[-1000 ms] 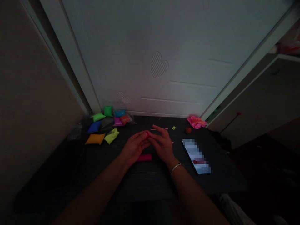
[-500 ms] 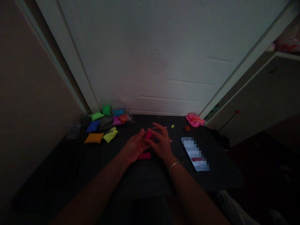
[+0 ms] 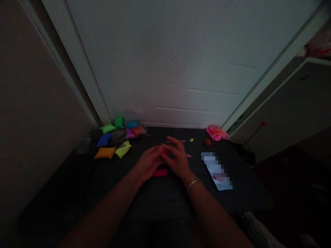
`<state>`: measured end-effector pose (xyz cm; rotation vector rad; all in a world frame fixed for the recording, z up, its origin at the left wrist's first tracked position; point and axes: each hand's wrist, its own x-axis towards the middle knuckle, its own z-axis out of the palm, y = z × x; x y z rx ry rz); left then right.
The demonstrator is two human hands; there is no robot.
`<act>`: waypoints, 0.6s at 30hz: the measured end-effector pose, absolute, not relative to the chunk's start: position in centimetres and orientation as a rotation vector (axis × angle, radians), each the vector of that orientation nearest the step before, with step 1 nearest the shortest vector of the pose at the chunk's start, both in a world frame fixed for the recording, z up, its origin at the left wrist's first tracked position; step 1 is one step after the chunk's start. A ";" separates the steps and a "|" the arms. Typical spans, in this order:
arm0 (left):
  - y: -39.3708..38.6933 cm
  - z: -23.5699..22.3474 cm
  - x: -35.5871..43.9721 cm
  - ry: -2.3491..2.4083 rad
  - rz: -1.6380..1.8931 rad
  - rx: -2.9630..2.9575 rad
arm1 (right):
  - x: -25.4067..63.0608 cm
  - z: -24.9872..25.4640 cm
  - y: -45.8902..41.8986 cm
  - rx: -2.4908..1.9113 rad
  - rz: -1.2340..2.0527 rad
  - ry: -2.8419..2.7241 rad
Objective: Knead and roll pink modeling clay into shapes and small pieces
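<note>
Between the fingertips of both hands is a small pink lump of modelling clay [image 3: 163,150], mostly covered by the fingers. My left hand [image 3: 150,161] is closed on its left side, thumb and fingers drawn together. My right hand [image 3: 177,159] pinches it from the right, with the index finger raised; a bracelet circles that wrist. Below the hands a larger pink clay bar [image 3: 159,173] lies on the dark table [image 3: 160,199]. A thin pink stick [image 3: 182,141] and a small pink strip [image 3: 189,156] lie just behind and beside my right hand.
Several coloured clay packets, among them an orange packet [image 3: 105,153] and an opened yellow packet [image 3: 123,149], lie at the left. At the right are a phone [image 3: 216,171], a reddish-brown ball [image 3: 207,142], a yellow-green bit [image 3: 191,140] and a pink petalled clay piece [image 3: 217,133]. A white panel [image 3: 144,69] stands behind.
My left fingers and thumb have closed in over the pink lump, which shows less now. My right hand stays against it. The whole view has shifted slightly.
</note>
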<state>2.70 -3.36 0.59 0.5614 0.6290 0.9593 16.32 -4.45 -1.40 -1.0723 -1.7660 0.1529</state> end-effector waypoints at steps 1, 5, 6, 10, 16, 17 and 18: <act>-3.3 0.7 2.6 0.627 0.930 0.547 | 16.4 -1.4 -4.4 -1.068 0.185 -1.748; -3.1 0.8 2.1 0.613 0.838 0.557 | 16.5 -1.2 -4.5 -1.035 0.313 -1.716; -3.1 0.8 2.0 0.612 0.842 0.578 | 16.5 -1.2 -4.5 -1.030 0.324 -1.726; -3.2 0.6 2.1 0.619 0.865 0.625 | 16.4 -1.2 -4.5 -1.022 0.300 -1.751; -3.3 0.9 2.3 0.647 0.870 0.696 | 16.4 -1.1 -4.6 -1.032 0.343 -1.729; -3.3 0.9 2.3 0.663 0.881 0.713 | 16.4 -1.1 -4.6 -1.028 0.349 -1.735; -3.3 0.9 2.3 0.684 0.898 0.728 | 16.4 -1.1 -4.6 -1.023 0.353 -1.744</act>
